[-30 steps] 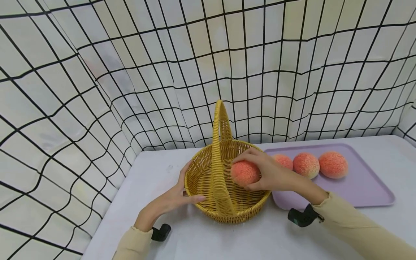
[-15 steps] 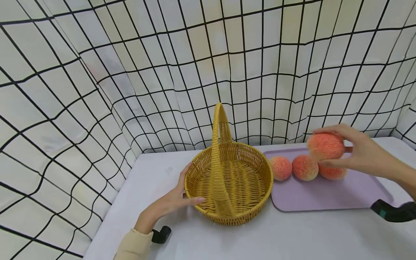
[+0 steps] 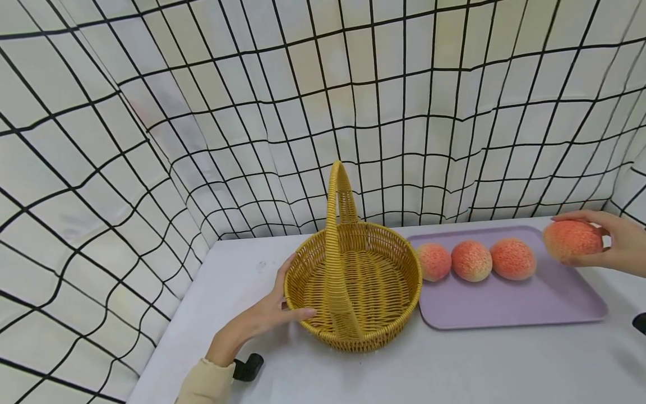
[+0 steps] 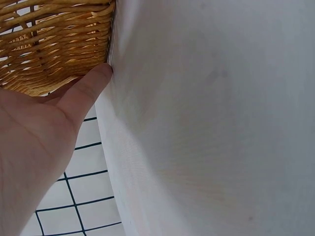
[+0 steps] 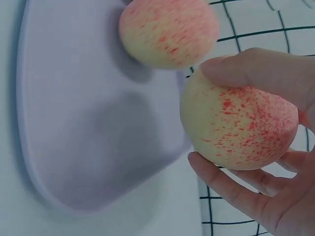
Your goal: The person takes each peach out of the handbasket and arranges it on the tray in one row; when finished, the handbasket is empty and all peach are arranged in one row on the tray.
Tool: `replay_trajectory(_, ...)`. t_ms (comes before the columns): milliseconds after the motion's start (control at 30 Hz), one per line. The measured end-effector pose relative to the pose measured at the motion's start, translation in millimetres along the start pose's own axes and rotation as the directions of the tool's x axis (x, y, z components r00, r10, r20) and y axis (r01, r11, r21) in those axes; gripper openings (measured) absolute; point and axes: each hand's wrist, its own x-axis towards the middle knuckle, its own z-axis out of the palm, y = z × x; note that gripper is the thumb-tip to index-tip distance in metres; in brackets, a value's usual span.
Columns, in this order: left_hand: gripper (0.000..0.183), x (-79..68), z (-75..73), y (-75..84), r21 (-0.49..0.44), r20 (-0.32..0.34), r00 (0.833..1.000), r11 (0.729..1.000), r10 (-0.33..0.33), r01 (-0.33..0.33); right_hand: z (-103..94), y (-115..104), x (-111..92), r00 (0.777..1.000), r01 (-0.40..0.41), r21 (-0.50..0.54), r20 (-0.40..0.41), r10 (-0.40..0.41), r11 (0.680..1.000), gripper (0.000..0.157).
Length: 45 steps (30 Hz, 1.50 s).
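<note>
At the right end of the purple tray (image 3: pixel 560 306), my right hand (image 3: pixel 623 247) holds a red-and-cream peach (image 3: pixel 571 240) above the tray's edge. In the right wrist view, thumb and fingers grip this peach (image 5: pixel 241 123) from opposite sides. My left hand (image 3: pixel 267 311) rests against the left side of a yellow wicker basket (image 3: pixel 375 336) with a tall handle. Its thumb lies at the front rim and its fingers extend along the outer wall. The left wrist view has a fingertip touching the basket wall (image 4: pixel 59 49) low down, by the table. Nothing lies inside the basket.
Three more peaches stand in a row at the back of the tray: a left peach (image 3: pixel 435 262), a middle peach (image 3: pixel 471 261) and a right peach (image 3: pixel 513 259). A white wall with black grid lines (image 3: pixel 393 112) rises behind the white table (image 3: pixel 353 381).
My right hand has lifted the peach out of the basket and carried it right, past the row of peaches, to the tray's far end. The left hand has stayed at the basket.
</note>
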Motion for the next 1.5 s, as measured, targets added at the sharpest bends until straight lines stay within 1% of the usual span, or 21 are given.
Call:
replay_trajectory(100,0.123,1.1,1.0,-0.4,-0.002,0.005,1.0,1.0,0.006,-0.006,5.3,8,0,0.999,0.019,-0.027,0.047,-0.018,0.999,0.084)
replay_trajectory(200,0.123,1.9,1.5,-0.3,-0.004,0.009,1.0,1.0,0.012,-0.012,9.0,12,1,0.995,0.001,-0.042,0.095,0.003,0.999,0.084)
replay_trajectory(267,0.123,1.8,1.5,0.1,-0.006,0.009,1.0,1.0,0.014,-0.014,10.7,12,1,0.989,-0.025,-0.05,0.141,0.031,0.998,0.085)
replay_trajectory(367,0.123,1.3,1.4,0.2,-0.007,0.008,1.0,1.0,0.017,-0.017,14.3,10,1,0.985,-0.033,-0.058,0.17,0.043,0.998,0.085)
replay_trajectory(533,0.123,0.2,1.2,-0.3,-0.01,0.005,1.0,1.0,0.024,-0.024,21.6,5,1,0.988,-0.007,-0.054,0.156,0.015,0.999,0.08)
replay_trajectory(600,0.123,-0.3,1.1,-0.6,-0.01,0.004,1.0,1.0,0.022,-0.021,25.0,4,2,0.991,0.015,-0.054,0.135,-0.008,0.998,0.078)
replay_trajectory(800,0.122,-0.2,-0.3,-1.9,0.003,-0.004,1.0,1.0,0.011,-0.011,31.2,2,3,0.994,0.033,-0.076,0.109,-0.024,0.997,0.078)
replay_trajectory(967,0.124,1.4,0.8,-2.3,-0.017,0.006,1.0,1.0,0.016,-0.015,32.0,0,1,0.994,0.019,-0.092,0.104,-0.009,0.996,0.078)
replay_trajectory(1133,0.124,2.7,2.0,-2.2,-0.014,0.006,1.0,1.0,0.019,-0.019,32.1,-1,2,0.995,0.036,-0.113,0.101,-0.025,0.993,0.078)
replay_trajectory(1367,0.123,0.4,0.8,-0.9,-0.008,0.004,1.0,1.0,0.013,-0.013,32.4,-2,5,0.994,0.054,-0.093,0.099,-0.044,0.994,0.08)
replay_trajectory(1500,0.122,-0.3,0.5,-0.4,-0.008,0.004,1.0,1.0,0.017,-0.017,34.8,0,4,0.995,0.06,-0.089,0.084,-0.052,0.994,0.081)
